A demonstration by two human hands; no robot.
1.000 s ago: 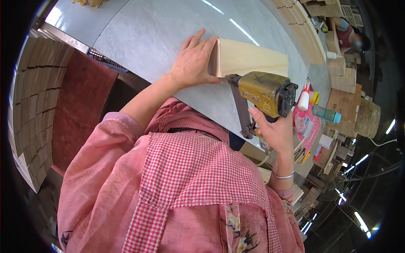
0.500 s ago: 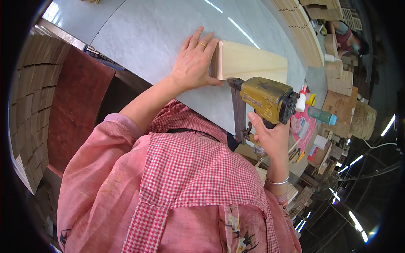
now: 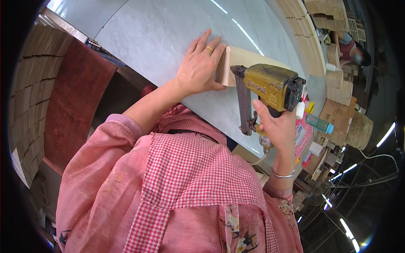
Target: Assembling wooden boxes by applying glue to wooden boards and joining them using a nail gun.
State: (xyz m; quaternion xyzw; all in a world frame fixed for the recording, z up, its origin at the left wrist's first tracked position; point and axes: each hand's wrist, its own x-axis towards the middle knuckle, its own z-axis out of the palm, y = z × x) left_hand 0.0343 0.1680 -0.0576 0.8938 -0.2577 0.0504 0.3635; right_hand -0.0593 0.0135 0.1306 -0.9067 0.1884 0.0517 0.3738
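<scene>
A pale wooden box [image 3: 252, 55] lies on the grey table, its end towards my left hand [image 3: 200, 64]. That hand braces the end, thumb at the near corner and index finger at the far corner, with the other fingers stretched out. My right hand [image 3: 279, 128] is wrapped round the grip of a worn yellow nail gun [image 3: 271, 83]. The tool's dark nose is over the box near its braced end, and I cannot tell whether it touches the wood. Its body hides the box's near right part.
The grey table [image 3: 168, 31] has stacked pale boards [image 3: 297, 31] along its right side. A teal-capped bottle [image 3: 319, 123] stands at the right among small items. A dark red board [image 3: 76, 97] and wood stacks [image 3: 31, 101] are on the left. Another person [image 3: 352, 49] is far right.
The nail gun has moved slightly right and away from me, its nose now farther over the box. My left hand and the box have shifted a little to the right.
</scene>
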